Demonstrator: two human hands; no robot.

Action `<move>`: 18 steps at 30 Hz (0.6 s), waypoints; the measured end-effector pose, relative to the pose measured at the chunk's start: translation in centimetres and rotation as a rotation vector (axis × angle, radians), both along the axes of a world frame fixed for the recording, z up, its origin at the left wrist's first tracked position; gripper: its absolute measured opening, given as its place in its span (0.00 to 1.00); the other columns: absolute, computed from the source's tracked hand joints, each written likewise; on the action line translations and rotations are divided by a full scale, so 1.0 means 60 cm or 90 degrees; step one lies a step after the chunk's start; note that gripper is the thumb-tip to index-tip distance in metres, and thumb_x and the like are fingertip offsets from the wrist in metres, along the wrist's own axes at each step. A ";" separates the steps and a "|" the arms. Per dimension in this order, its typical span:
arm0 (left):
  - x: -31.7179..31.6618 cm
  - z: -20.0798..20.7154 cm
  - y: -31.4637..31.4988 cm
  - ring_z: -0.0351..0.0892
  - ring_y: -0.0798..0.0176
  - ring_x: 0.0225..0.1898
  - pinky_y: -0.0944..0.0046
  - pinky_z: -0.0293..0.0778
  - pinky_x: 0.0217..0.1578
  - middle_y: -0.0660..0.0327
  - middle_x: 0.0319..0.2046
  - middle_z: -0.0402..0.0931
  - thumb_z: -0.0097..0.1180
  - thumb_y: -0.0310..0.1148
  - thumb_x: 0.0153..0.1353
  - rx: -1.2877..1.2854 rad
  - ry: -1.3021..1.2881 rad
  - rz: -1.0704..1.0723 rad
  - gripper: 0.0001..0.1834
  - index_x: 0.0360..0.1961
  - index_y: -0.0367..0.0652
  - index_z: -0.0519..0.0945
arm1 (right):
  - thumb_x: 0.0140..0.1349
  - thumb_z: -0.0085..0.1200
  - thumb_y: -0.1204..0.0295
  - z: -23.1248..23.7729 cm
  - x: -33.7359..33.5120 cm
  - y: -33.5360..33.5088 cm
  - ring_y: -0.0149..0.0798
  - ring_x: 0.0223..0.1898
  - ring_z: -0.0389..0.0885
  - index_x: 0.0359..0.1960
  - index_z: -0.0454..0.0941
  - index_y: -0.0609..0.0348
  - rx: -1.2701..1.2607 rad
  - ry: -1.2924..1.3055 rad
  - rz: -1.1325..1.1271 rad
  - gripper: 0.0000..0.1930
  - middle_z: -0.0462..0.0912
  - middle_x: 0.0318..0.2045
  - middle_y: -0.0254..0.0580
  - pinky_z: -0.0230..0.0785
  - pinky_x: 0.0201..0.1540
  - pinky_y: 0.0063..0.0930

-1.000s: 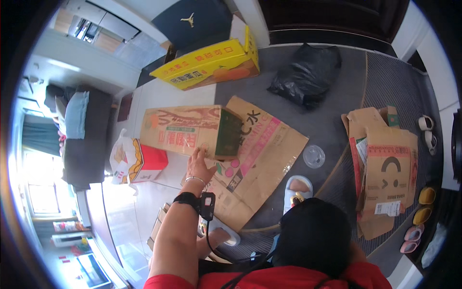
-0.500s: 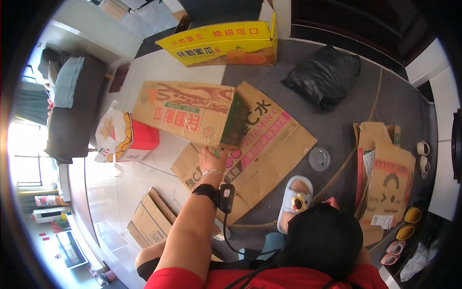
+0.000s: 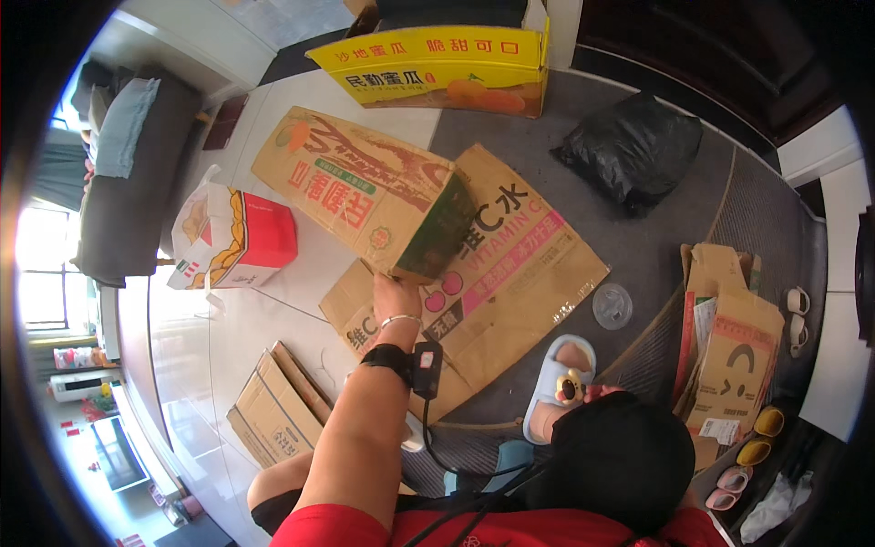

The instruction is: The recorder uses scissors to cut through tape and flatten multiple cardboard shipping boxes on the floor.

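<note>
Left grip (image 3: pixel 397 299): at carton (image 3: pixel 369 187) corner, can't tell closure
Right grip (image 3: pixel 599 393): mostly hidden, can't tell
Cardboard sheet (image 3: pixel 515 287): partly beneath carton

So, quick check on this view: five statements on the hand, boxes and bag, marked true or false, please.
1. The left hand is at the near edge of the brown box. True.
2. The black bag lies to the right of the yellow box. True.
3. The yellow box is nearer the person than the brown box. False: it stands farther off, beyond the brown box.
4. The clear lid lies beside the flat carton. True.
5. The black bag lies on top of the flat carton. False: it lies apart from it, on the dark floor.
</note>
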State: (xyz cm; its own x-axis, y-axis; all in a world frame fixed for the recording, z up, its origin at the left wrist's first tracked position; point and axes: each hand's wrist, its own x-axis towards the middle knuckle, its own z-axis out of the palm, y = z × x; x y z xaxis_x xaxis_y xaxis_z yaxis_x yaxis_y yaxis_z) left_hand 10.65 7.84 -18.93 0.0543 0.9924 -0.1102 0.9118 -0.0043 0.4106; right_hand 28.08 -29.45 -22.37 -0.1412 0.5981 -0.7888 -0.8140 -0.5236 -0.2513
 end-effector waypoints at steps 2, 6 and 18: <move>-0.012 0.011 0.019 0.73 0.40 0.38 0.47 0.68 0.39 0.42 0.32 0.75 0.44 0.38 0.53 -0.057 0.047 0.001 0.16 0.35 0.36 0.72 | 0.60 0.41 0.62 0.020 0.013 0.003 0.36 0.26 0.74 0.29 0.73 0.55 0.098 -0.167 0.136 0.12 0.74 0.24 0.38 0.68 0.30 0.31; -0.041 0.075 0.059 0.74 0.42 0.37 0.48 0.70 0.38 0.44 0.32 0.75 0.43 0.41 0.54 -0.015 0.172 -0.084 0.16 0.33 0.38 0.74 | 0.60 0.41 0.62 0.060 0.066 -0.001 0.35 0.26 0.74 0.29 0.74 0.54 0.296 -0.771 0.398 0.12 0.74 0.25 0.37 0.68 0.28 0.30; -0.096 0.526 0.142 0.77 0.50 0.27 0.56 0.73 0.32 0.52 0.25 0.76 0.43 0.33 0.51 0.444 0.183 -0.314 0.11 0.22 0.40 0.77 | 0.63 0.39 0.63 0.446 0.211 0.103 0.32 0.21 0.72 0.30 0.70 0.57 0.293 -0.606 -0.325 0.12 0.75 0.19 0.39 0.67 0.23 0.25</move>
State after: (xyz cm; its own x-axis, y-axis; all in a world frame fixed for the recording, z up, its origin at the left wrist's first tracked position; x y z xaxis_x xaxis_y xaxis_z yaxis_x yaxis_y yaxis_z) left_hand 4.87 16.37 12.64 0.5553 0.7103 0.4325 0.8074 -0.5851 -0.0757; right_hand 40.76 -23.28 4.36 0.7276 0.6711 -0.1419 -0.2847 0.1073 -0.9526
